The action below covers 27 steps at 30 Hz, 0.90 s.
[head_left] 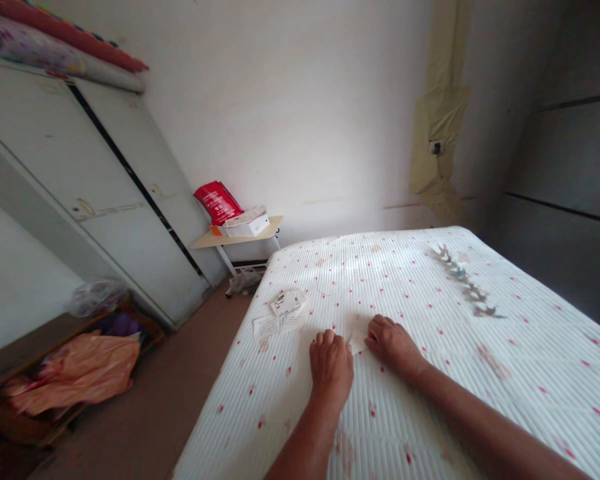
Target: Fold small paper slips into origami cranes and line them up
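A small pale sheet of paper [359,335] lies on the white ribbed mattress [380,427] with red spots. My left hand [331,367] is closed at the paper's left edge, knuckles up. On the opposite side, my right hand [395,343] has its fingers curled over the paper's right edge. Both sets of fingertips are hidden beneath the hands. Left of my hands, a few loose printed paper pieces [286,312] overlap each other. Farther right stands a row of several small folded paper figures [463,280], shaped like birds.
Beyond the mattress's left corner, a small table [205,241] bears a red bag [219,203] and a white box [249,227]. Grey cabinets [115,193] line the left, with rolled mats [65,47] on top. An orange bag [80,373] rests on a low shelf.
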Motion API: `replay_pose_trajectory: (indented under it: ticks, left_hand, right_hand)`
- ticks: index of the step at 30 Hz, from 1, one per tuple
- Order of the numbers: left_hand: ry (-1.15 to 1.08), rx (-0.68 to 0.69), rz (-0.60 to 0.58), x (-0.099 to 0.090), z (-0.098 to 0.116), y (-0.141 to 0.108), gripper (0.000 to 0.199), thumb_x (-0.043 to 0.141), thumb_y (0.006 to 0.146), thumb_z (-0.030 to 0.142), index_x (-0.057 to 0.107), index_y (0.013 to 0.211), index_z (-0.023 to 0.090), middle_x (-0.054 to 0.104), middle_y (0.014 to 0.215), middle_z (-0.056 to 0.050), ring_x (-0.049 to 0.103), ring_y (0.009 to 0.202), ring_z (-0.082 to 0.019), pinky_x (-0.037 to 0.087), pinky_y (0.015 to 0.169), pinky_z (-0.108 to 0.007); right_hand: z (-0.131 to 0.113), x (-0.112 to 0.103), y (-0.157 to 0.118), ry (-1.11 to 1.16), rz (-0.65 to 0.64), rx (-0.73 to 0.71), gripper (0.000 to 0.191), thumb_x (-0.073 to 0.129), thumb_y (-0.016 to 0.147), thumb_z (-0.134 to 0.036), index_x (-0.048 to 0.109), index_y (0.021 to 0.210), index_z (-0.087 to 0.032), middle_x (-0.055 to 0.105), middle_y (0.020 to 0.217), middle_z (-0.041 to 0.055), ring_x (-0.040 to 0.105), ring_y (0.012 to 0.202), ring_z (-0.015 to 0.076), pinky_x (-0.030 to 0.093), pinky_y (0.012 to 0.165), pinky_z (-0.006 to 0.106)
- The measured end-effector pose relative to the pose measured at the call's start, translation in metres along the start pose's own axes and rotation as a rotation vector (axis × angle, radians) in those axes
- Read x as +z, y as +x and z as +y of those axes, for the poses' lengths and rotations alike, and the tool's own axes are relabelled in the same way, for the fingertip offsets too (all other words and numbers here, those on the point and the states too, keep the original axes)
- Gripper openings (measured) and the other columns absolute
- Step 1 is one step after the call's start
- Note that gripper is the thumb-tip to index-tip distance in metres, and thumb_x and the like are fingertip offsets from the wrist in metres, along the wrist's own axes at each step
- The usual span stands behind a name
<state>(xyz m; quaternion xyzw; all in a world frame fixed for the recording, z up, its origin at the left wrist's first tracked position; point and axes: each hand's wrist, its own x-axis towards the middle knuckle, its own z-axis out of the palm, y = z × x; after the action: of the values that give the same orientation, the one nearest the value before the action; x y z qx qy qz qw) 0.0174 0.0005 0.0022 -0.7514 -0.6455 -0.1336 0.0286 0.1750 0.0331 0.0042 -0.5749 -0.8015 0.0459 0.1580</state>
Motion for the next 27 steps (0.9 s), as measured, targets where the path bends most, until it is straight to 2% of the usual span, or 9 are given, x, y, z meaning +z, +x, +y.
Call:
replay_pose_trajectory:
  ticks: [19, 24, 27]
  left_hand:
    - [-0.035, -0.044, 0.035, -0.0015, 0.0055, -0.0002, 0.01, 0.047, 0.081, 0.021, 0.056, 0.086, 0.019, 0.053, 0.09, -0.006, 0.045, 0.092, -0.022, 0.033, 0.081, -0.037]
    - [-0.111, 0.044, 0.049, -0.0029, 0.0024, -0.0024, 0.019, 0.044, 0.083, 0.015, 0.059, 0.093, 0.024, 0.054, 0.091, -0.004, 0.046, 0.09, -0.019, 0.033, 0.08, -0.034]
    - [-0.15, 0.114, 0.044, -0.0039, 0.001, -0.0024, 0.024, 0.045, 0.084, 0.014, 0.063, 0.09, 0.028, 0.055, 0.089, -0.003, 0.046, 0.09, -0.019, 0.033, 0.076, -0.032]
  right_hand:
    - [0.0005, 0.0, 0.0011, 0.015, -0.029, 0.016, 0.012, 0.048, 0.081, -0.02, 0.056, 0.073, -0.017, 0.057, 0.086, 0.0062, 0.053, 0.082, 0.018, 0.035, 0.068, 0.026]
    - [0.0026, 0.0015, 0.0019, 0.039, -0.033, 0.019, 0.01, 0.049, 0.08, -0.02, 0.056, 0.073, -0.017, 0.056, 0.086, 0.0059, 0.053, 0.082, 0.0176, 0.035, 0.069, 0.026]
    - [0.0031, 0.0028, 0.0023, 0.05, -0.034, 0.019, 0.01, 0.05, 0.08, -0.021, 0.056, 0.073, -0.017, 0.056, 0.085, 0.006, 0.052, 0.082, 0.0179, 0.036, 0.069, 0.026]
